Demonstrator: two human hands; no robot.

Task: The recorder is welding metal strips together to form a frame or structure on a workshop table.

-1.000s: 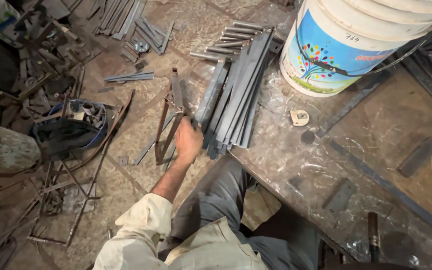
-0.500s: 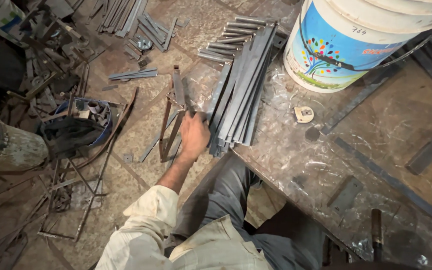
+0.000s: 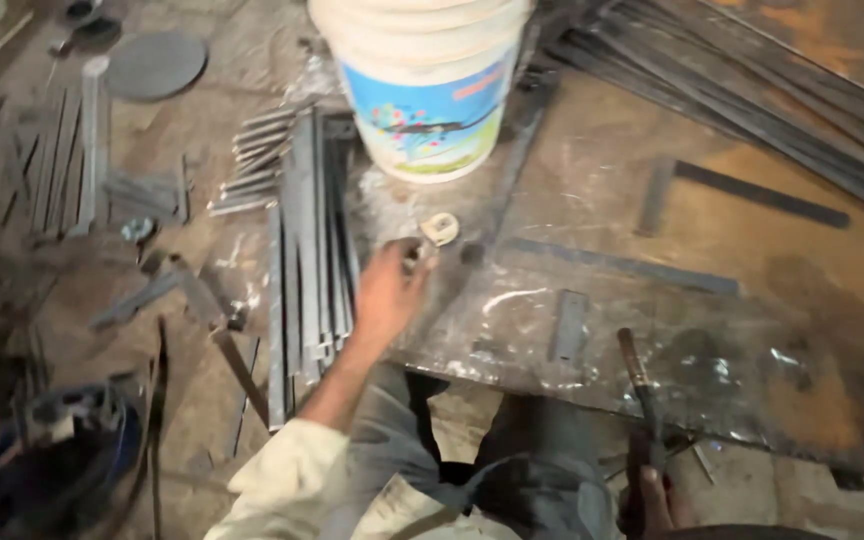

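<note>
Dark small piece pinched in left hand fingertips, beside steel strips.

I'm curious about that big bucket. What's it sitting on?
The white bucket stands on a rusty metal sheet, beside a bundle of flat grey bars. The spot right under it is hidden. The left hand is nearby.

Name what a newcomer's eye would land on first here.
The big white bucket with a blue picture band at top centre of the metal work plate. Below it, the left hand reaches beside a bundle of grey steel strips; the right hand grips a dark tool handle.
</note>
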